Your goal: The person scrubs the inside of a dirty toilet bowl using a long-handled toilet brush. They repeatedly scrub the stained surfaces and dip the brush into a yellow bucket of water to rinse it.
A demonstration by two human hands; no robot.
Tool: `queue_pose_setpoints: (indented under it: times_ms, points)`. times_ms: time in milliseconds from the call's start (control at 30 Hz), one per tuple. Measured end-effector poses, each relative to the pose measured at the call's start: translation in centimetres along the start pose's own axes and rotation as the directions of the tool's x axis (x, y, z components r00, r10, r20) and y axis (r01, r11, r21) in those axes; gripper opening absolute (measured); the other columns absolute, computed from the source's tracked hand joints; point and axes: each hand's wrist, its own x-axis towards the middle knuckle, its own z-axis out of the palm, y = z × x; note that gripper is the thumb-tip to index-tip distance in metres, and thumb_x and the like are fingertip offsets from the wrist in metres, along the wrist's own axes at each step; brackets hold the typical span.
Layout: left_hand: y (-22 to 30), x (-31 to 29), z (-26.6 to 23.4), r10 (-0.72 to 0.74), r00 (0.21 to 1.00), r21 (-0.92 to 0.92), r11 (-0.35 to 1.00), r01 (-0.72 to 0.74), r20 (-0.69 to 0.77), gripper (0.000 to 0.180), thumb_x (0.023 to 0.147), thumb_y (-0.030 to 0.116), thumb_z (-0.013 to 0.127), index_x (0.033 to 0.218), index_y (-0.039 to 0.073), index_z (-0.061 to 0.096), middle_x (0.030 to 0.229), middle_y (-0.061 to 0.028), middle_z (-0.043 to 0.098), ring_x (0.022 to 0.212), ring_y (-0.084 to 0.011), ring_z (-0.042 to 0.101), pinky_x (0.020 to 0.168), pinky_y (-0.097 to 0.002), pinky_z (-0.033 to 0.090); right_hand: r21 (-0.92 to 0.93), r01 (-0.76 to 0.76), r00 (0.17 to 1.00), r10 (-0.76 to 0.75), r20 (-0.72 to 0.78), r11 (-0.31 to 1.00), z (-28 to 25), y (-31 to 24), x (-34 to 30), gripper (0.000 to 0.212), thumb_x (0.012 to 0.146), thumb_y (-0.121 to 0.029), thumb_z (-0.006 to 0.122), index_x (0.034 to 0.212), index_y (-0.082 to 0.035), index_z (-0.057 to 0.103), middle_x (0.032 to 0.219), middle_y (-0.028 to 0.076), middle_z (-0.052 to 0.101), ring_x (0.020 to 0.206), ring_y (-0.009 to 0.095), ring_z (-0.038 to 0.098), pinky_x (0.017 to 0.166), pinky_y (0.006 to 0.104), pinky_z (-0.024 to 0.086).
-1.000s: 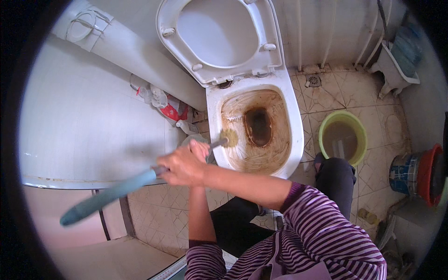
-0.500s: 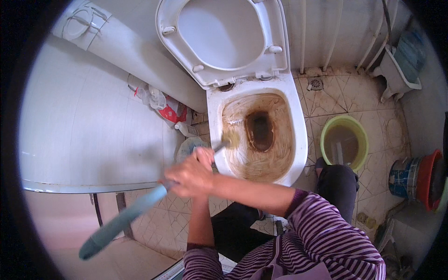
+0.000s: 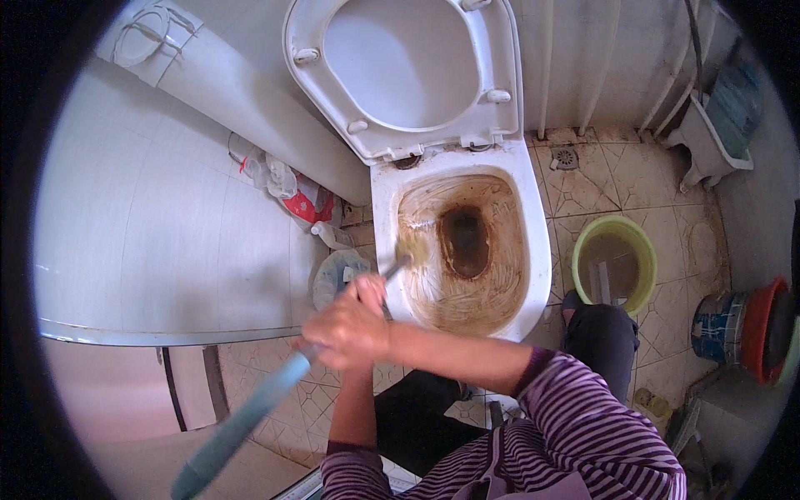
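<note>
Holds the right forearm (image 3: 458,352) stretched in from the lower right, across the left forearm (image 3: 356,417). Curls right hand (image 3: 348,332) and left hand (image 3: 368,292) closely together, left of centre.

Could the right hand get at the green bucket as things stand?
Probably not without letting go: the right hand grips the brush to the left of the toilet, while the green bucket stands to its right, though with its top open.

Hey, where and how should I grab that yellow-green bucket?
I'd take the yellow-green bucket by its rim, left and right sides, coming from above: it's uncovered there, while your knee overlaps the near edge in view. It holds murky liquid, so keeping it level seems wise.
</note>
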Motion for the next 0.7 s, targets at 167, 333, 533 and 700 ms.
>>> queue_pose_setpoints:
  times_ms: [167, 333, 533, 700]
  points:
    - [-0.6, -0.8, -2.0, -0.033, 0.999, -0.003, 0.999, 0.033, 0.006, 0.037, 0.097, 0.02, 0.037, 0.063, 0.007, 0.038, 0.056, -0.0017, 0.039, 0.057, -0.0137, 0.04, 0.071, -0.0356, 0.043, -0.003, -0.074, 0.995, 0.074, 0.068, 0.997, 0.6, -0.7, 0.6, 0.013, 0.072, -0.021, 0.06, 0.081, -0.012, 0.064, 0.059, 0.009, 0.057, 0.051, 0.03, 0.058, 0.052, 0.0417, 0.047]
    - [-0.3, 6.9, 0.8, -0.021, 0.998, -0.024, 1.0, 0.02, -0.064, 0.038, 0.098, 0.021, 0.036, 0.062, 0.007, 0.039, 0.057, -0.0017, 0.039, 0.056, -0.0141, 0.039, 0.07, -0.0335, 0.043, -0.053, -0.03, 1.0, 0.029, -0.009, 0.998, -0.6, 3.4, 3.9, 0.012, 0.071, -0.021, 0.06, 0.078, -0.012, 0.063, 0.061, 0.008, 0.058, 0.056, 0.031, 0.059, 0.053, 0.0424, 0.046]
    - [-1.4, -1.4, -0.9, -0.006, 1.0, 0.049, 0.999, 0.005, 0.01, 0.039, 0.099, 0.026, 0.034, 0.065, 0.008, 0.041, 0.057, -0.0025, 0.042, 0.057, -0.0145, 0.043, 0.07, -0.038, 0.047, -0.019, -0.036, 0.995, 0.038, 0.092, 0.999, -0.3, -0.8, -1.1, 0.012, 0.068, -0.021, 0.061, 0.076, -0.013, 0.061, 0.061, 0.007, 0.058, 0.056, 0.029, 0.06, 0.053, 0.0424, 0.045]
    - [0.5, 3.2, 1.0, -0.042, 0.996, 0.116, 0.992, 0.05, -0.074, 0.039, 0.1, 0.026, 0.034, 0.066, 0.008, 0.041, 0.06, -0.0027, 0.042, 0.06, -0.0153, 0.043, 0.077, -0.0402, 0.047, -0.09, 0.047, 0.995, -0.039, 0.089, 0.995, -0.4, 2.3, 1.3, 0.015, 0.065, -0.019, 0.063, 0.078, -0.013, 0.062, 0.061, 0.007, 0.058, 0.057, 0.029, 0.06, 0.053, 0.0417, 0.046]
